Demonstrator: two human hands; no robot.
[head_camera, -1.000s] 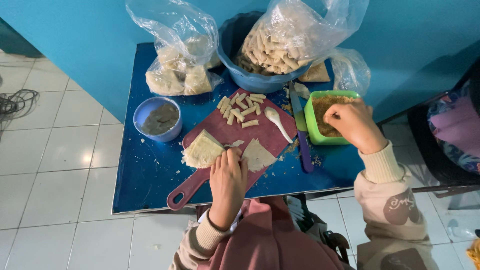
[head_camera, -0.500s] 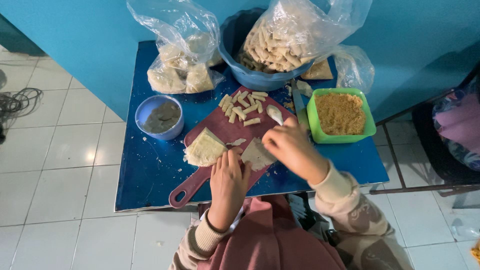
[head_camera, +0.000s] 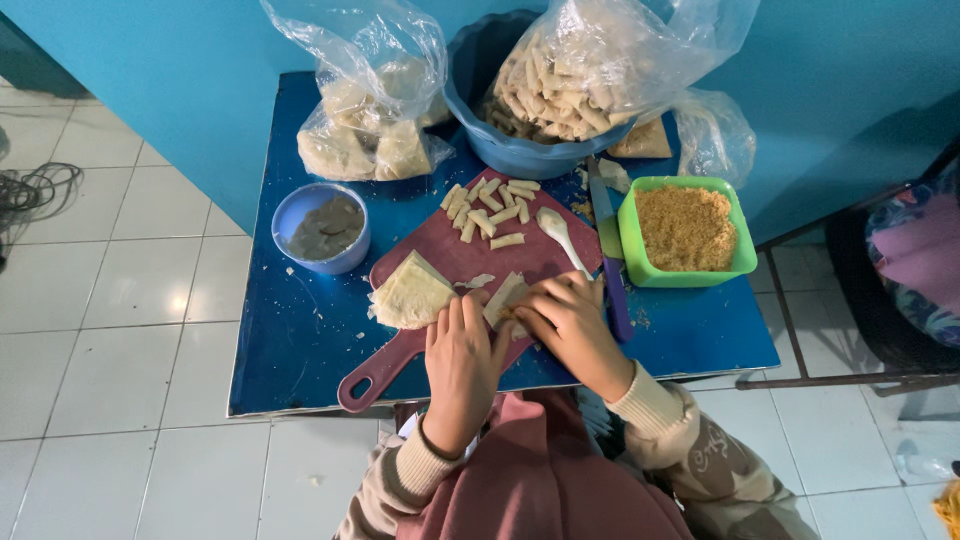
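Near the lower middle of the frame, both hands were laid together on a dark red cutting board (head_camera: 450, 262), over a pale pastry wrapper (head_camera: 503, 298). The left hand (head_camera: 462, 365) was held flat, fingers nearly straight and closed on nothing, apparently pressing the sheet down to steady it. The right hand (head_camera: 568, 325) was curled, its fingertips pinched on the wrapper's edge, seemingly so that it could be folded over; whether filling lay beneath could not be told. Just left of the hands, a stack of wrappers (head_camera: 410, 294) was kept within reach. Finished small rolls (head_camera: 489, 207) were set apart at the board's upper end, beside a white spoon (head_camera: 558, 232). At the right, a green tub of brownish crumbly filling (head_camera: 687, 227) was placed close by, and at the left a blue bowl of grey paste (head_camera: 326, 229).
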